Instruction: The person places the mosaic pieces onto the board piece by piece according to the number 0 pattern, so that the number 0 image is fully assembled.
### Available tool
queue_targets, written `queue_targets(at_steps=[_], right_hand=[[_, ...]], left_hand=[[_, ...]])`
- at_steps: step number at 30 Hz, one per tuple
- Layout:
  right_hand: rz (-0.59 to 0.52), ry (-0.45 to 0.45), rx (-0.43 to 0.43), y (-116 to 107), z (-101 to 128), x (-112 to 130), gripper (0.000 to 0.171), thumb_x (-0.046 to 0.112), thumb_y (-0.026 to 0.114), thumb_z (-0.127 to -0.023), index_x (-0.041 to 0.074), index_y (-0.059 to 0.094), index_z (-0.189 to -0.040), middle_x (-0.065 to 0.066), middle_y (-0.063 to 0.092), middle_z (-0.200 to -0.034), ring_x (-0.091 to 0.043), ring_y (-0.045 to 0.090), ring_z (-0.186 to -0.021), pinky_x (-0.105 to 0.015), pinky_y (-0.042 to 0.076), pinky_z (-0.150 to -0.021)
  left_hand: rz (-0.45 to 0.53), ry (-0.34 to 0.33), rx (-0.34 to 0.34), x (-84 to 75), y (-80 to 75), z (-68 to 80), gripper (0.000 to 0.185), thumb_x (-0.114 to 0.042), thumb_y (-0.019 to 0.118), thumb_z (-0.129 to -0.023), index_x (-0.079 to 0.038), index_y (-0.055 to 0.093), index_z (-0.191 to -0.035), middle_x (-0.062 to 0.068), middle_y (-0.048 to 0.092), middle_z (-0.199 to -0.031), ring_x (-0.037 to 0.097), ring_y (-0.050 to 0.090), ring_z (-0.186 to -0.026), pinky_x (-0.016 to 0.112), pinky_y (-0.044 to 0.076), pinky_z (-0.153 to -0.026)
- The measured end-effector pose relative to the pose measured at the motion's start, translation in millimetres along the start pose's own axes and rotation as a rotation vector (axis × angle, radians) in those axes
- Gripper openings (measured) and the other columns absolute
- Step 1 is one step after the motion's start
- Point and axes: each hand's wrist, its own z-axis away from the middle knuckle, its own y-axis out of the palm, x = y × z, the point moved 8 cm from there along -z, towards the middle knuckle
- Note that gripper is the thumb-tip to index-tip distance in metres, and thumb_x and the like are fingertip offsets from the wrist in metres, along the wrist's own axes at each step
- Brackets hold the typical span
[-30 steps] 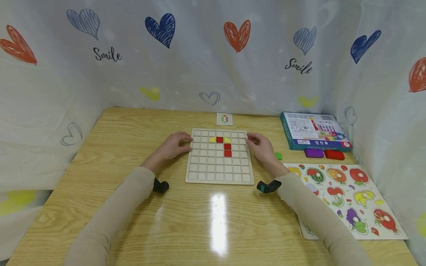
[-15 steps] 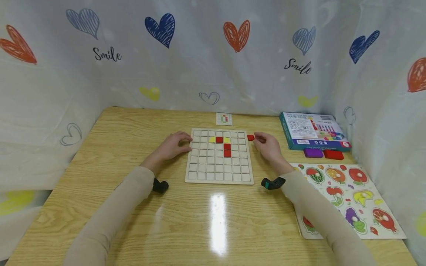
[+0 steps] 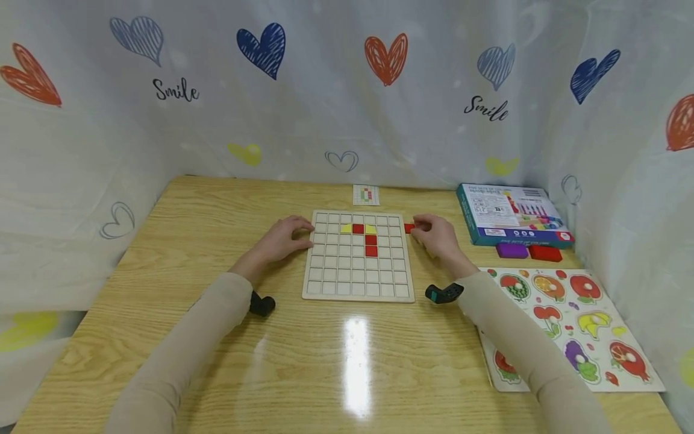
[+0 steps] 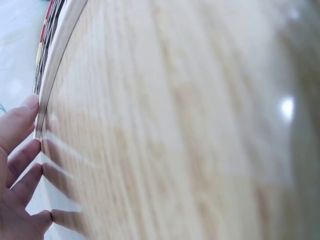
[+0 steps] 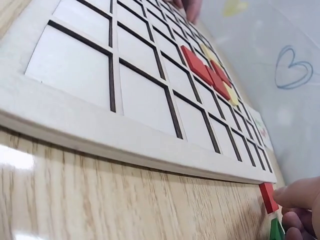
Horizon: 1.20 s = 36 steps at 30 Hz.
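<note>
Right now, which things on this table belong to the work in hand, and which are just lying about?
In use: grid board; red tile pinched by right hand; left hand resting at the board's edge; pattern card.
Lying about: box; fruit puzzle; purple block; red block.

right hand (image 3: 438, 236) off board (image 3: 358, 295), now pinching red tile (image 3: 409, 228) — beside rim

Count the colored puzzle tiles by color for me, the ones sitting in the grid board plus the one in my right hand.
Red: 4, three in the grid board at, one red tile pinched by the right hand
Yellow: 2
Total: 6
</note>
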Motion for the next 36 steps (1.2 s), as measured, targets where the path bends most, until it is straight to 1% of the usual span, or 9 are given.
queue_targets(at_steps=[5, 8, 13, 17, 20, 26, 29, 32, 36], right_hand=[[0.046, -0.058, 0.021, 1.3, -3.3, 1.4, 0.047, 0.014, 0.067, -0.094, 0.005, 0.056, -0.138, -0.017, 0.06, -0.127, -0.032, 0.056, -0.112, -0.046, 0.047, -0.095], [0.07, -0.086, 0.034, 2.4, -5.7, 2.6, 0.042, 0.014, 0.067, -0.093, 0.004, 0.059, -0.134, -0.018, 0.06, -0.128, -0.033, 0.055, -0.114, -0.047, 0.046, -0.096], [0.091, -0.098, 0.05, 1.6, -7.4, 2.8, 0.035, 0.014, 0.067, -0.094, 0.002, 0.065, -0.127, -0.019, 0.061, -0.124, -0.035, 0.055, -0.112, -0.047, 0.047, -0.093], [0.117, -0.101, 0.05, 0.0, -7.8, 1.9, 0.035, 0.016, 0.067, -0.094, 0.002, 0.066, -0.126, -0.019, 0.06, -0.123, -0.034, 0.055, -0.111, -0.046, 0.047, -0.092], [0.129, -0.106, 0.057, 0.5, -7.9, 1.8, 0.036, 0.015, 0.066, -0.095, 0.001, 0.064, -0.128, -0.021, 0.058, -0.124, -0.034, 0.054, -0.109, -0.046, 0.047, -0.091], [0.164, -0.164, 0.073, 1.9, -7.6, 4.8, 0.033, 0.013, 0.065, -0.095, -0.001, 0.065, -0.125, -0.021, 0.06, -0.12, -0.033, 0.056, -0.104, -0.045, 0.048, -0.088], [0.186, -0.209, 0.074, 1.5, -4.9, 9.1, 0.031, 0.012, 0.064, -0.096, -0.003, 0.066, -0.123, -0.022, 0.062, -0.117, -0.034, 0.058, -0.102, -0.046, 0.049, -0.086], [0.191, -0.222, 0.067, 0.5, -2.0, 11.4, 0.032, 0.012, 0.063, -0.096, -0.004, 0.065, -0.124, -0.023, 0.061, -0.116, -0.035, 0.059, -0.103, -0.047, 0.05, -0.086], [0.18, -0.227, 0.032, -2.3, 0.5, 13.4, 0.033, 0.012, 0.063, -0.097, -0.003, 0.064, -0.126, -0.024, 0.063, -0.116, -0.035, 0.06, -0.102, -0.046, 0.05, -0.083]], left_hand=[[0.004, -0.003, -0.002, -0.7, 0.0, -0.3, 0.04, -0.022, 0.068, -0.094, -0.002, 0.061, -0.128, 0.018, 0.049, -0.14, 0.036, 0.038, -0.135, 0.053, 0.013, -0.118], [0.008, -0.005, -0.002, -1.4, -0.4, -0.3, 0.04, -0.022, 0.068, -0.094, -0.002, 0.061, -0.128, 0.018, 0.049, -0.14, 0.036, 0.038, -0.135, 0.053, 0.015, -0.117], [0.009, 0.001, -0.001, -2.4, -0.6, 0.0, 0.04, -0.022, 0.068, -0.094, -0.002, 0.061, -0.128, 0.018, 0.05, -0.139, 0.036, 0.038, -0.135, 0.053, 0.013, -0.118], [0.01, 0.012, -0.002, -1.6, -0.2, -0.1, 0.04, -0.022, 0.068, -0.094, -0.002, 0.061, -0.128, 0.018, 0.05, -0.138, 0.036, 0.038, -0.135, 0.054, 0.011, -0.118], [0.01, 0.014, -0.005, -1.1, -0.4, 0.0, 0.04, -0.021, 0.068, -0.094, -0.002, 0.061, -0.128, 0.017, 0.05, -0.139, 0.036, 0.038, -0.135, 0.053, 0.012, -0.118], [0.004, 0.007, -0.005, -1.4, -0.8, 0.9, 0.04, -0.022, 0.068, -0.094, -0.003, 0.061, -0.128, 0.017, 0.05, -0.139, 0.035, 0.038, -0.135, 0.053, 0.012, -0.118], [0.001, 0.008, -0.002, -0.9, -0.3, 0.9, 0.04, -0.022, 0.068, -0.094, -0.003, 0.061, -0.129, 0.017, 0.049, -0.139, 0.036, 0.038, -0.135, 0.054, 0.011, -0.118], [-0.003, 0.008, 0.001, 0.0, 0.1, 0.5, 0.041, -0.023, 0.068, -0.094, -0.003, 0.06, -0.129, 0.018, 0.049, -0.139, 0.036, 0.037, -0.136, 0.055, 0.011, -0.118], [-0.006, 0.004, -0.001, 1.5, 0.2, -0.6, 0.041, -0.023, 0.068, -0.094, -0.003, 0.06, -0.129, 0.017, 0.049, -0.14, 0.036, 0.037, -0.135, 0.054, 0.011, -0.118]])
